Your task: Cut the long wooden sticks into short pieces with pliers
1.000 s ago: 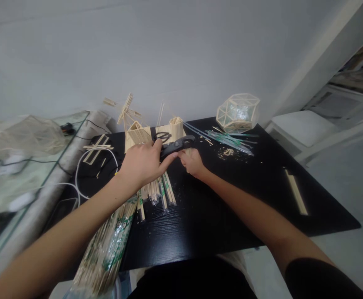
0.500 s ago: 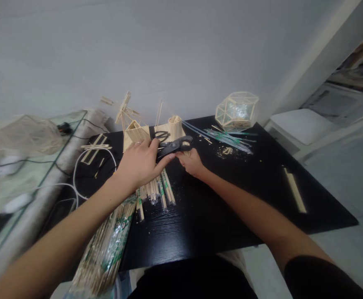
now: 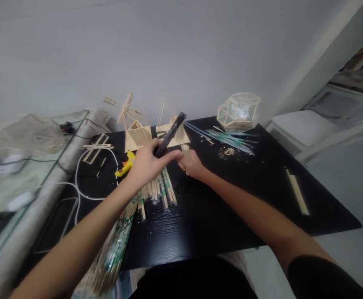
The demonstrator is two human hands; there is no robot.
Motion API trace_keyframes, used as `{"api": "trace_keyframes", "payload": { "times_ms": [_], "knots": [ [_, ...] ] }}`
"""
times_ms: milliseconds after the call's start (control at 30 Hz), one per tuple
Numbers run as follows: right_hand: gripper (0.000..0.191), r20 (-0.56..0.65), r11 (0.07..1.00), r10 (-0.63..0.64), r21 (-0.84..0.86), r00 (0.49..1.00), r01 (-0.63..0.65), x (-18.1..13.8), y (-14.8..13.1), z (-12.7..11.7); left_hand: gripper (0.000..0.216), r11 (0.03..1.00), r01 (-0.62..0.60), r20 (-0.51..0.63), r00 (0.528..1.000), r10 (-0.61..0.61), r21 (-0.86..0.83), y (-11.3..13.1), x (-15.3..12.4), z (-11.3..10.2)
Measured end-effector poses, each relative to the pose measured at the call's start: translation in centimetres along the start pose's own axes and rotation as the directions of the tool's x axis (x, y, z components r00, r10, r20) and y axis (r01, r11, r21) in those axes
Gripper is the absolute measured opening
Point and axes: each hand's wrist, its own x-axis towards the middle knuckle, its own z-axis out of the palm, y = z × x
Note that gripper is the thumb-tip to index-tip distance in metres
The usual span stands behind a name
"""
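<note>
My left hand (image 3: 148, 162) is closed on black shears (image 3: 171, 133), which point up and to the right. Its thumb reaches across to my right hand (image 3: 193, 165), touching or nearly touching it. In my right fist is a small bunch of short wooden sticks (image 3: 185, 148), their cut ends showing at the top. Just behind the shears, and partly hidden by them, stands a round stick-built cylinder (image 3: 180, 129) on a wooden board. A yellow glue gun (image 3: 125, 164) lies left of my left hand. Below that hand are wrapped chopsticks (image 3: 168, 189).
A stick-built house with a windmill (image 3: 139, 132) stands at the back. A faceted stick frame (image 3: 240, 112) is at the back right, near plastic wrappers (image 3: 231, 140) and wood scraps (image 3: 229, 152). Loose sticks (image 3: 297, 192) lie right. A white cable (image 3: 77, 182) loops at left.
The shears have come away from the stick bunch and swung upward, rotating in my left hand. The stick ends in my right hand and the yellow glue gun now show more.
</note>
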Motion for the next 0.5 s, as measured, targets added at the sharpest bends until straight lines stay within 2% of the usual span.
{"api": "trace_keyframes", "payload": {
  "times_ms": [100, 233, 367, 500],
  "knots": [
    [0.064, 0.018, 0.999, -0.037, -0.001, 0.999, 0.037, -0.2, 0.4, 0.2, 0.034, 0.983, -0.019, -0.007, 1.000, 0.018, -0.185, 0.5, 0.2, 2.0],
    [0.052, -0.013, 0.998, -0.059, -0.012, 0.998, 0.059, -0.3, 0.7, 0.6, 0.033, 0.937, -0.025, 0.052, 0.998, 0.047, -0.349, 1.0, 0.6, 3.5],
    [0.040, -0.046, 0.996, -0.083, 0.014, 0.996, 0.083, -0.1, 0.8, 0.9, 0.023, 0.907, -0.038, 0.021, 0.998, 0.051, -0.419, 0.7, 1.1, 4.1],
    [0.033, -0.030, 0.993, -0.095, 0.067, 0.995, 0.097, 0.2, 1.2, 0.9, 0.025, 0.895, -0.054, 0.030, 0.997, 0.075, -0.444, 0.1, 1.7, 4.3]
  ]
}}
